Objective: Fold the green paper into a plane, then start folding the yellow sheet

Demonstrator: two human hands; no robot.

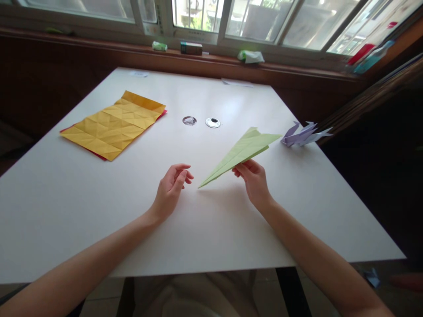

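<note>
A light green paper airplane (239, 152) is tilted above the white table (211, 233), its pointed nose toward my left hand and its wide end up to the right. My right hand (254, 178) pinches the fold along its underside between thumb and fingers. Just left of the nose, my left hand (173, 185) rests near the tabletop, holding nothing, its fingers loosely curled and apart. A small gap separates it from the paper.
Creased yellow paper (115, 125) lies at the left over a red sheet (163, 113). Two round disc-like items (189, 120) are mid-table. Purple origami figures (302, 134) stand near the right edge. Small packs and a box (191, 48) sit on the windowsill.
</note>
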